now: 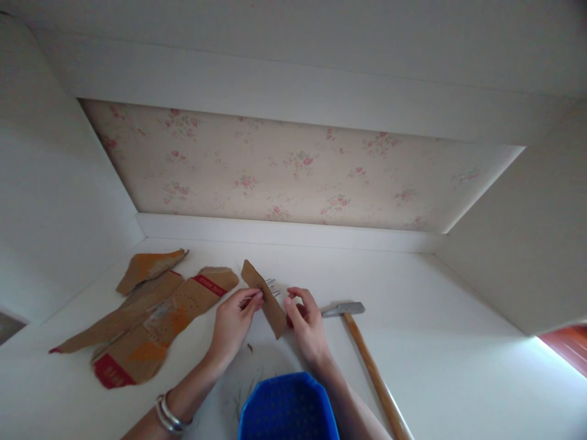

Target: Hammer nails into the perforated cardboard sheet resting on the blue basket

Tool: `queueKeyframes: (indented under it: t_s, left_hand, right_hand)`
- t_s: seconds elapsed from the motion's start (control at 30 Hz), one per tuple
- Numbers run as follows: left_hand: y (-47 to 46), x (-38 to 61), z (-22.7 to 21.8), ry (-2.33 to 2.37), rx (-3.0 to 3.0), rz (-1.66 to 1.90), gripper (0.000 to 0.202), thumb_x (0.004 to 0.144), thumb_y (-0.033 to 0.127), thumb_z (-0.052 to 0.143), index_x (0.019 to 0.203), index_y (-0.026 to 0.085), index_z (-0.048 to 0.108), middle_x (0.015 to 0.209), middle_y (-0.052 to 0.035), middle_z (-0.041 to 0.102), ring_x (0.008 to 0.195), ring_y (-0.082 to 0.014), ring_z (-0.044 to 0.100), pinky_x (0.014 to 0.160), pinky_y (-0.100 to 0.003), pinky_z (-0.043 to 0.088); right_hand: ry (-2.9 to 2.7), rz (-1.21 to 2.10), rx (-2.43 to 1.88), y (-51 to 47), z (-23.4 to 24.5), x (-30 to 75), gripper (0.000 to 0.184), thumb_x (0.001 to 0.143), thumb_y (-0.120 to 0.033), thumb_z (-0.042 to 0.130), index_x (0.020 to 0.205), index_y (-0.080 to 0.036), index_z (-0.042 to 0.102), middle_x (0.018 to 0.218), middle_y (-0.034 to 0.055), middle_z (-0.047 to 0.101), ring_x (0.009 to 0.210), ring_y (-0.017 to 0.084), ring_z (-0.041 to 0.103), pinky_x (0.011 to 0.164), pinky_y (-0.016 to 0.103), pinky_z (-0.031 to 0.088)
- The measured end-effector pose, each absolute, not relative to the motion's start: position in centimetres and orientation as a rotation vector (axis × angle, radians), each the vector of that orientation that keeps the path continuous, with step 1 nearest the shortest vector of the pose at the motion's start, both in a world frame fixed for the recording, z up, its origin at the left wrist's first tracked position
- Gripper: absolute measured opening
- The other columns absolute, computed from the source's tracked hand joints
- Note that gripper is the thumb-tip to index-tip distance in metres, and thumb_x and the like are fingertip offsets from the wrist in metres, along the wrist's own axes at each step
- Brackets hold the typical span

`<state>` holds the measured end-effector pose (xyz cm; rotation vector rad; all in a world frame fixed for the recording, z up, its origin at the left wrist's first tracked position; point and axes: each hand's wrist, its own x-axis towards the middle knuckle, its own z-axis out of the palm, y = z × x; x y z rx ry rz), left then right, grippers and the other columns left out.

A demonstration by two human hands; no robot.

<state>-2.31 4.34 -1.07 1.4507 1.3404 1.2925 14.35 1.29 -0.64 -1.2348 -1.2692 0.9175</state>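
Observation:
A brown cardboard strip [274, 308] is held up at a slant between my two hands. Several thin nails [274, 287] stick out from its right side. My left hand [235, 318] has thumb and forefinger pinched together against the strip's left face; whatever small thing may be between the fingertips is hidden. On the other side, my right hand [306, 315] is half curled near the nails, thumb and forefinger slightly apart, with nothing visible between them. Its lower fingers are close to the strip's lower end; whether they touch it I cannot tell.
Just right of my right hand lies a hammer [371, 363] with a wooden handle. A blue plastic basket [250, 406] stands at the front, with loose nails [239, 397] beside it. Torn cardboard pieces [160, 324] lie left on the white surface [440, 342]. White panels enclose the sides.

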Motion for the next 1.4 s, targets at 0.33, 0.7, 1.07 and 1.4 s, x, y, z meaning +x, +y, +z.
queueKeyframes:
  t_s: [0.33, 0.7, 1.07, 1.4]
  left_hand:
    - [4.5, -2.8, -1.3, 1.349, 1.501, 1.319, 0.028, 0.083, 0.044, 0.064, 0.095, 0.02, 0.073, 0.092, -0.0057, 0.076, 0.083, -0.0222, 0.072, 0.078, -0.033, 0.057]
    - [4.2, -2.6, -1.5, 1.396, 1.598, 1.339, 0.021, 0.085, 0.038, 0.062, 0.092, 0.021, 0.071, 0.091, -0.0062, 0.074, 0.083, -0.022, 0.071, 0.077, -0.033, 0.056]
    - [3.6, -2.4, -1.2, 1.49, 1.719, 1.386, 0.019, 0.092, 0.036, 0.052, 0.092, 0.02, 0.063, 0.084, -0.0045, 0.069, 0.075, -0.0193, 0.07, 0.069, -0.03, 0.053]
    - [4.4, -3.1, -1.8, 1.647, 1.863, 1.136, 0.022, 0.091, 0.036, 0.052, 0.093, 0.021, 0.068, 0.093, -0.0042, 0.074, 0.086, -0.0204, 0.069, 0.08, -0.031, 0.049]
  right_hand:
    - [-1.614, 0.84, -1.244, 0.6, 0.0, 14.1, 0.043, 0.078, -0.037, 0.073, 0.116, -0.023, 0.06, 0.092, 0.0004, 0.069, 0.062, 0.014, 0.064, 0.057, 0.023, 0.048]
    - [-1.703, 0.591, -1.328, 0.8, -0.9, 13.9, 0.034, 0.094, -0.026, 0.053, 0.127, -0.024, 0.062, 0.117, 0.007, 0.073, 0.103, 0.023, 0.068, 0.086, 0.03, 0.05]
    - [-1.547, 0.517, -1.426, 1.1, -0.8, 13.9, 0.028, 0.095, -0.033, 0.049, 0.111, -0.021, 0.069, 0.095, 0.0086, 0.075, 0.082, 0.026, 0.068, 0.07, 0.033, 0.046]
    - [-1.191, 0.678, -1.448, 2.0, -1.4, 14.5, 0.03, 0.091, -0.043, 0.055, 0.095, -0.018, 0.071, 0.088, 0.0069, 0.076, 0.08, 0.025, 0.068, 0.067, 0.031, 0.051]
